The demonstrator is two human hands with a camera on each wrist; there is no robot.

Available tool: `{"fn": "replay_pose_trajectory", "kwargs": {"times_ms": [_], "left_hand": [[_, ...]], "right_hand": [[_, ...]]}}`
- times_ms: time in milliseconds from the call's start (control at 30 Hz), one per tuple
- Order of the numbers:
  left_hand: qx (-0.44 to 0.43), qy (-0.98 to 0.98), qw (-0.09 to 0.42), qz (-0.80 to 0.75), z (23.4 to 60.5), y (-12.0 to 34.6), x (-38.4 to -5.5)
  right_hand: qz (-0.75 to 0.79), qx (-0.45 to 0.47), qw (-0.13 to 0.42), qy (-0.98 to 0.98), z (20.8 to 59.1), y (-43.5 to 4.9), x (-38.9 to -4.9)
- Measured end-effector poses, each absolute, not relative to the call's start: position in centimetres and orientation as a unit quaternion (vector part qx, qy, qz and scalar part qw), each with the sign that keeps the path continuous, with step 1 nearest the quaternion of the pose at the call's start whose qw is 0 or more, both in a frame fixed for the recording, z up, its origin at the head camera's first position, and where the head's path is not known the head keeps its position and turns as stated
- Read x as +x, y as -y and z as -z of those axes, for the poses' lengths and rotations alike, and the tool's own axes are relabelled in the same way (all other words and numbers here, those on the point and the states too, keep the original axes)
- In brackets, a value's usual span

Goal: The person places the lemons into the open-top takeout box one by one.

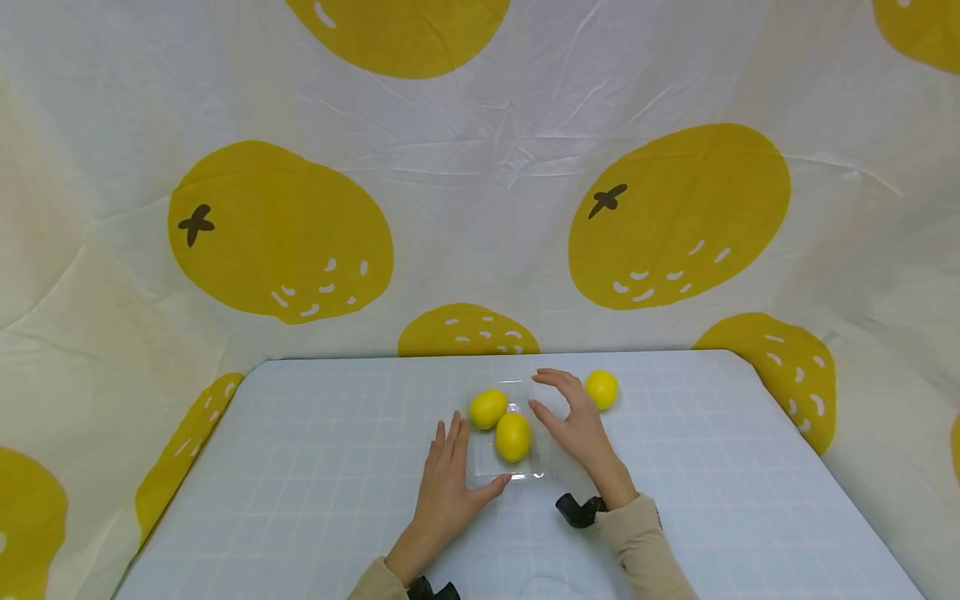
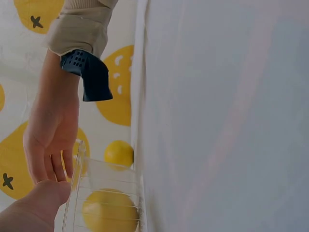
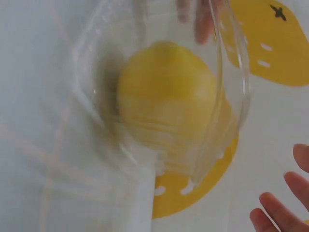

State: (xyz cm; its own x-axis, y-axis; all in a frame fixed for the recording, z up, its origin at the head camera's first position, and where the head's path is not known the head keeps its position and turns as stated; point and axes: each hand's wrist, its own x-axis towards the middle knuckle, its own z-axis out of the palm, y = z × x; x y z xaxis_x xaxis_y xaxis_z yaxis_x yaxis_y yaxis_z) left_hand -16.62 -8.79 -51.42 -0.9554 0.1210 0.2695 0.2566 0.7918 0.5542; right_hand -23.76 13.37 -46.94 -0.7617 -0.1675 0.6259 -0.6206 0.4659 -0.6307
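Two yellow lemons (image 1: 513,438) lie in a clear plastic container (image 1: 483,465) at the far middle of the table. My left hand (image 1: 448,487) is at its left front corner, fingers straight along the left side and thumb by the front edge. Beyond the container's right side, my right hand (image 1: 581,429) is held with fingers spread and slightly bent, nothing between them. A third lemon (image 1: 602,390) lies outside the container, just behind the right hand. In the right wrist view, one lemon (image 3: 164,92) shows blurred through the clear wall.
The table (image 1: 322,467) has a pale checked cloth. Behind it hangs a white curtain (image 1: 480,208) printed with large yellow fruit. Black wrist cameras (image 1: 579,510) sit on both wrists. A faint clear round outline (image 1: 551,587) shows at the front edge of the head view.
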Motion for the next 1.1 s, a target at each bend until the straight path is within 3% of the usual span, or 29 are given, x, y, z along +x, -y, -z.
{"fn": "replay_pose_trajectory", "kwargs": {"times_ms": [467,767,1100], "left_hand": [[-0.097,0.938,0.102,0.317,51.4,8.8,-16.6],[-0.1,0.938,0.106,0.316,51.5,8.8,-16.6],[-0.097,0.937,0.102,0.32,51.4,8.8,-16.7]], "right_hand": [[-0.489,0.131,0.301,0.808,49.0,-18.1,-25.7],[-0.497,0.058,0.238,0.832,50.5,-19.6,-26.1],[-0.489,0.038,0.176,0.854,52.0,-20.8,-26.7]]}}
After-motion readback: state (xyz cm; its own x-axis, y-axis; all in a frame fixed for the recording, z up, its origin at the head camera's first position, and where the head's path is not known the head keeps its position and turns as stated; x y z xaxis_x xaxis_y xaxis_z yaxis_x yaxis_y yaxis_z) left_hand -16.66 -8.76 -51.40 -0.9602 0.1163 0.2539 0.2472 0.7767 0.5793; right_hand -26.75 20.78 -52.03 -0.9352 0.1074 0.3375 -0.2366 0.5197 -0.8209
